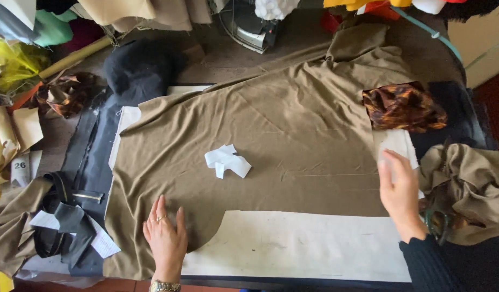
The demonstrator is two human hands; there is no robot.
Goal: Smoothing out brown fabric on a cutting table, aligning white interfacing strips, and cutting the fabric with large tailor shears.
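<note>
Olive-brown fabric (293, 124) spread flat across centre of frame, covering most of the desk (293, 249); its near edge is cut in a curve at lower centre, exposing pale desk surface below it

Left hand (165, 238) lower left of frame, palm down flat on the fabric near the cut edge, fingers (160, 208) straight and slightly apart, gripping nothing. Ring on one finger, gold watch (164, 286) at wrist

Right hand (399, 186) at right of frame, dark sleeve (428, 265), resting on right edge of the fabric over a white paper piece (395, 143). Fingers extended, close together, a bit blurred; can't tell if they pinch the edge or just press it

Small folded white paper scrap (227, 160) lies on the fabric at centre, well apart from both hands

Brown-orange patterned cloth (403, 106) bunched at upper right, just above the white paper. Crumpled olive cloth pile (468, 186) at far right, scissors (437, 221) partly under it beside right wrist. Black fabric strips (82, 178) along left edge, black bundle (138, 70) upper left
</note>
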